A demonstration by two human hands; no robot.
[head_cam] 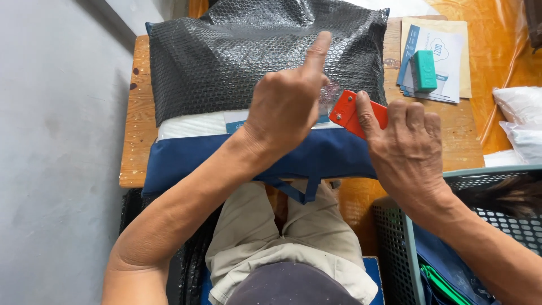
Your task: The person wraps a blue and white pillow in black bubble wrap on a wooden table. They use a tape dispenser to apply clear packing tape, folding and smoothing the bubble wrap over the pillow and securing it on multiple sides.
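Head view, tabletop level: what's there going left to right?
Black bubble-wrap parcel on the wooden table → left hand with forefinger raised → orange flat plastic tape cutter → right hand holding it → teal rectangular block on paper slips → white plastic bags.

Left hand (285,107) with index finger raised, right hand (407,148) in a closed grip.

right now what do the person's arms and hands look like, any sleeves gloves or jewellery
Both arms are bare from the hands up to the edge of the picture: no sleeves show. The left hand and the right hand wear no gloves, and no rings, watch or bracelet show on the fingers or wrists. The fingernails are short and plain. Below the arms, light beige trousers show.
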